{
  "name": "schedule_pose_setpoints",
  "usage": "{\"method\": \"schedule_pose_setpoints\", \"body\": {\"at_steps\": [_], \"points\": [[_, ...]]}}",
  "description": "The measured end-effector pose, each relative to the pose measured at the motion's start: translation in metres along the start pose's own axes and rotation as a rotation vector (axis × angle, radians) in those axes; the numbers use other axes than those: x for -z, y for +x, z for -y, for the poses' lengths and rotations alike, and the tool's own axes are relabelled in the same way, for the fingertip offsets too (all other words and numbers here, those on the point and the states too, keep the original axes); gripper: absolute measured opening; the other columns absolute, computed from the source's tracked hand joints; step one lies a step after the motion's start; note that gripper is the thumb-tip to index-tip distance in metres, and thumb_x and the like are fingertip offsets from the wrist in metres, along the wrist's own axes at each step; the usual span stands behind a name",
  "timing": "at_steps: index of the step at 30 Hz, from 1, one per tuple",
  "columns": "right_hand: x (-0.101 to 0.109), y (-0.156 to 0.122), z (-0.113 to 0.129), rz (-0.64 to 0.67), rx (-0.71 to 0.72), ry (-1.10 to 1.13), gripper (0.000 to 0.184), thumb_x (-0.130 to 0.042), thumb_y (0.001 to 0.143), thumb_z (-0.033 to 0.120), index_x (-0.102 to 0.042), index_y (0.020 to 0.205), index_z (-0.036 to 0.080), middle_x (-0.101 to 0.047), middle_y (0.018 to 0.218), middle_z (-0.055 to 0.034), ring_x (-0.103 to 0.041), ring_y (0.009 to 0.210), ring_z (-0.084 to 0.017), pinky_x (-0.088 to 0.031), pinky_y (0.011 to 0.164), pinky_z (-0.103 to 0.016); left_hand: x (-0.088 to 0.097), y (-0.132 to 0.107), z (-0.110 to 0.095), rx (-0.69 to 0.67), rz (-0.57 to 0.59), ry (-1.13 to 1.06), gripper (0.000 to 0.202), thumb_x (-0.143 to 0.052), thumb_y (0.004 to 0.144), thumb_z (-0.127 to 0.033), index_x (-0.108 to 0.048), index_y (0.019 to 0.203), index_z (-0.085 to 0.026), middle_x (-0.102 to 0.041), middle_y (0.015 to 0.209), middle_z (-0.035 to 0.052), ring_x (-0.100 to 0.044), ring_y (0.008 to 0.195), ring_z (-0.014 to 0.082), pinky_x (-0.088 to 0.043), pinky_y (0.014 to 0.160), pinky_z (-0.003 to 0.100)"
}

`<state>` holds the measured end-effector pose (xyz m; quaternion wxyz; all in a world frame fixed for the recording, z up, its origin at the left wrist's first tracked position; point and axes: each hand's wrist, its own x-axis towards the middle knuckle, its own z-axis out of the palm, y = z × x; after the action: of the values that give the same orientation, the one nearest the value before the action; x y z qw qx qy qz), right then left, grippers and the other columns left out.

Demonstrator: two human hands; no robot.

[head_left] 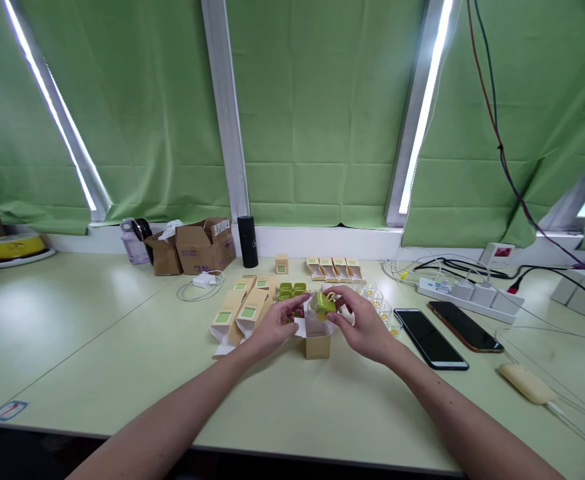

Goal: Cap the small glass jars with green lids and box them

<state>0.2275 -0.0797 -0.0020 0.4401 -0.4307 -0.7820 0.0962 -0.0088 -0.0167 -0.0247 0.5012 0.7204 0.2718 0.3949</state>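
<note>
A small green case (325, 304) sat at the mouth of an open carton (317, 347), pinched in a person's right hand (358, 320), apparently for steadiness. The left hand (283, 319) was at the carton's rim, perhaps bracing it, its grip unclear; more cartons (248, 313) lay leftward, seemingly within easy reach.

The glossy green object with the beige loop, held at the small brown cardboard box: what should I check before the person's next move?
1. Right hand grips the green object: ok, thumb and fingers hold it.
2. Brown cardboard box open: ok, its white paper flaps are spread.
3. Left hand steadies the box: cannot tell; its fingers are by the flaps, but contact is unclear.
4. Object clear of the flaps: cannot tell; they overlap in this single view.
5. Black-screened phone with white edges out of the way: ok, it lies apart, off to the right.
</note>
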Motion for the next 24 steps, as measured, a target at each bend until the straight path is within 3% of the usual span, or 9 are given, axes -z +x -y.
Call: {"method": "schedule_pose_setpoints", "body": {"at_steps": [5, 10, 16, 24], "points": [[0.001, 0.000, -0.001, 0.057, -0.014, -0.055, 0.032, -0.058, 0.097, 0.024, -0.054, 0.129, 0.028, -0.071, 0.125, -0.0063, -0.073, 0.089, -0.021, -0.054, 0.085, -0.039, 0.001, 0.000, 0.001, 0.002, 0.003, 0.015, 0.081, -0.061, 0.065, -0.008, -0.063, 0.145, -0.016, -0.072, 0.116, 0.0112, -0.062, 0.107, 0.0247, -0.048, 0.087, 0.035], [-0.001, -0.002, -0.002, 0.103, -0.001, -0.151, 0.032, -0.062, 0.094, 0.021, -0.056, 0.125, 0.028, -0.074, 0.107, -0.0038, -0.073, 0.091, -0.024, -0.052, 0.088, -0.040, 0.002, 0.000, 0.004, -0.010, 0.005, 0.014, 0.081, -0.060, 0.067, -0.007, -0.062, 0.147, -0.018, -0.072, 0.121, 0.0104, -0.063, 0.111, 0.0252, -0.049, 0.091, 0.036], [-0.002, -0.003, 0.004, 0.131, -0.012, -0.233, 0.029, -0.066, 0.089, 0.020, -0.057, 0.116, 0.026, -0.073, 0.096, -0.0026, -0.069, 0.089, -0.025, -0.048, 0.085, -0.039, 0.000, -0.001, 0.002, 0.007, -0.007, 0.015, 0.082, -0.060, 0.066, -0.008, -0.061, 0.148, -0.016, -0.070, 0.114, 0.0106, -0.061, 0.106, 0.0243, -0.049, 0.085, 0.034], [-0.007, -0.007, 0.015, 0.174, 0.044, -0.270, 0.025, -0.066, 0.086, 0.018, -0.058, 0.109, 0.025, -0.070, 0.100, -0.0052, -0.063, 0.089, -0.024, -0.044, 0.075, -0.035, -0.001, -0.002, -0.001, 0.008, -0.022, 0.035, 0.080, -0.060, 0.065, -0.008, -0.064, 0.145, -0.017, -0.067, 0.105, 0.0079, -0.057, 0.099, 0.0219, -0.046, 0.083, 0.034]]}}
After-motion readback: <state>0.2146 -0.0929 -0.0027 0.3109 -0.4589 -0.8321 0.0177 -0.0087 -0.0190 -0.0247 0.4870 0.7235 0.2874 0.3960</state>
